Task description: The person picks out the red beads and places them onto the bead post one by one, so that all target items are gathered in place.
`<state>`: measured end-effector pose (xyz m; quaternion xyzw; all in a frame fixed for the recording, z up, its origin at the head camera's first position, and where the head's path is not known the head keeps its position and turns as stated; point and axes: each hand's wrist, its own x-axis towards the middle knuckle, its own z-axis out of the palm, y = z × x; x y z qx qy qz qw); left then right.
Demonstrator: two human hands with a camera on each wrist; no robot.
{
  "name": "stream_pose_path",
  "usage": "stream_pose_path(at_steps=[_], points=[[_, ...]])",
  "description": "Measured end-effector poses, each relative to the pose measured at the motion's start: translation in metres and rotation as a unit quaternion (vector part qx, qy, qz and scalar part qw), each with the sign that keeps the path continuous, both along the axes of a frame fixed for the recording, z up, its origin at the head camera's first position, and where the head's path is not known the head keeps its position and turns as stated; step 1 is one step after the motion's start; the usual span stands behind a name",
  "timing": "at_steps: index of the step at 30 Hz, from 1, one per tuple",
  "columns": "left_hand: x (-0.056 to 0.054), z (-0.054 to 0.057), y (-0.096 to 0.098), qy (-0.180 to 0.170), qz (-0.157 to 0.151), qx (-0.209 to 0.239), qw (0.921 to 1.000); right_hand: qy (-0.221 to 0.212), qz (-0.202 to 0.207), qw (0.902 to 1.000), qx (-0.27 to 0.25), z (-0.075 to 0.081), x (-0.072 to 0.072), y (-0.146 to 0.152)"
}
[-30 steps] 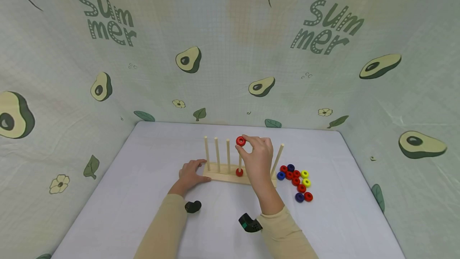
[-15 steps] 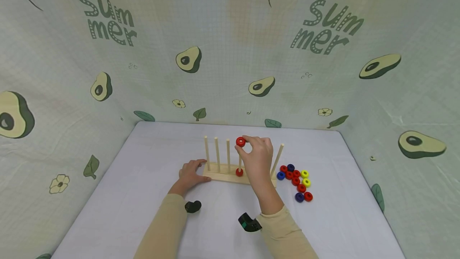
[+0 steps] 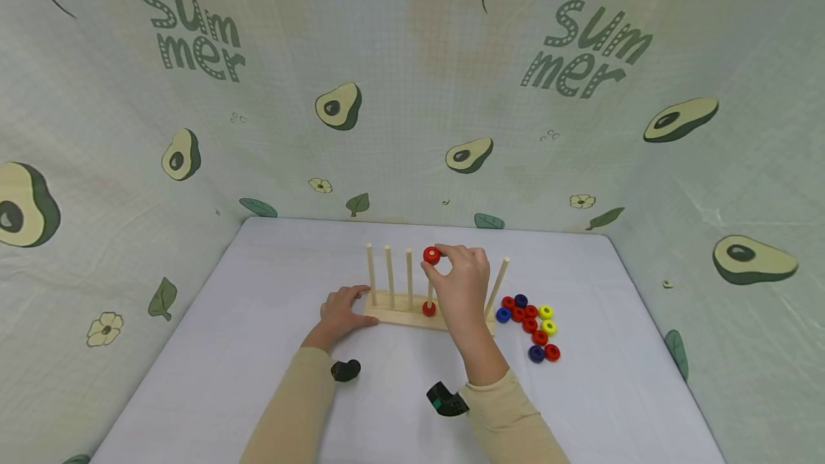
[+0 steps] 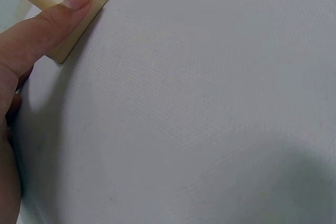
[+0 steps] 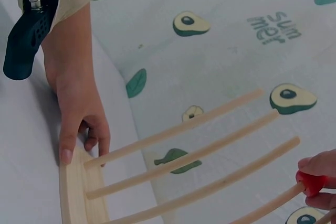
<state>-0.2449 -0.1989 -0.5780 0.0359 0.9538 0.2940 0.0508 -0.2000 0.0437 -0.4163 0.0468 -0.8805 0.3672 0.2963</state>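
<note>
My right hand (image 3: pixel 465 285) pinches a red ring (image 3: pixel 432 255) between thumb and fingers at the top of a wooden peg. A pale spot shows in the ring's hole, and the peg (image 5: pixel 273 204) meets its underside in the right wrist view. Another red ring (image 3: pixel 429 309) sits at the bottom of that same peg. With thumb in front and fingers behind, my left hand (image 3: pixel 340 315) grips the left end of the wooden peg rack (image 3: pixel 406 317). The left thumb (image 4: pixel 50 27) lies along the rack's edge. My right hand and forearm hide part of the rack's right side.
Right of the rack lies a loose group of rings: several red rings (image 3: pixel 530 326), blue rings (image 3: pixel 503 315) and yellow rings (image 3: pixel 548 328). Bare upright pegs (image 3: pixel 389 278) stand left of the ringed peg, and a leaning peg (image 3: pixel 498 285) rises at the right end. Patterned cloth (image 3: pixel 399 192) hangs behind the white table.
The red ring in my right hand has tipped flatter and dropped slightly at the peg's top; its hole has turned from dark to pale. My left hand keeps its place on the rack.
</note>
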Motion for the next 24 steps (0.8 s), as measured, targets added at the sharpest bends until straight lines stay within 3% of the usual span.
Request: stream_pose_path(at_steps=[24], points=[[0.003, 0.005, 0.0027, -0.006, 0.0, 0.002, 1.0, 0.002, 0.022, 0.9998, -0.001, 0.001, 0.0044, 0.0047]])
